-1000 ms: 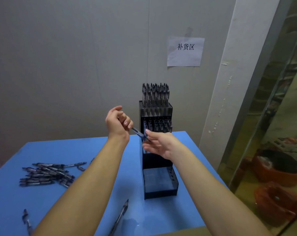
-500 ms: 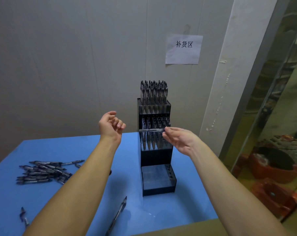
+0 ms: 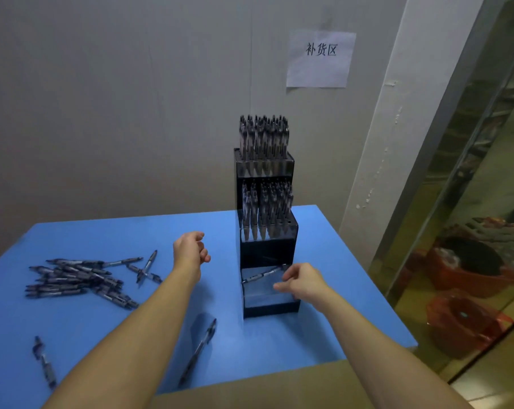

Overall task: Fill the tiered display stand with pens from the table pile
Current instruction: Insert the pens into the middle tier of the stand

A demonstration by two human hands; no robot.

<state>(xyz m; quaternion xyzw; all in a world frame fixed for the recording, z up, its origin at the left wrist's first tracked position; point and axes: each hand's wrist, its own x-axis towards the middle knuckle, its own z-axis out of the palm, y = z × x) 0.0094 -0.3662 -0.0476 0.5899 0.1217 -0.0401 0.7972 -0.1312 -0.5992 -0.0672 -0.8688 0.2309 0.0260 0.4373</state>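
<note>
A black three-tier display stand (image 3: 267,252) rises at the back of the blue table (image 3: 132,228). Several pens fill its top and middle tiers; the bottom tier holds none upright. My right hand (image 3: 301,280) pinches one pen (image 3: 260,274) by its end, and the pen lies almost level over the bottom tier. My left hand (image 3: 191,250) hovers left of the stand with loosely curled fingers and holds nothing. The pen pile (image 3: 78,277) lies on the table at the left.
Loose pens lie near the front: one pen (image 3: 198,349) in the middle, another pen (image 3: 45,361) at the left. A paper sign (image 3: 320,59) hangs on the wall. Red tubs (image 3: 468,323) stand on the floor past the table's right edge.
My right hand has lowered the pen from the middle tier's height to the bottom tier. My left hand let go of the pen earlier and has dropped lower, left of the stand.
</note>
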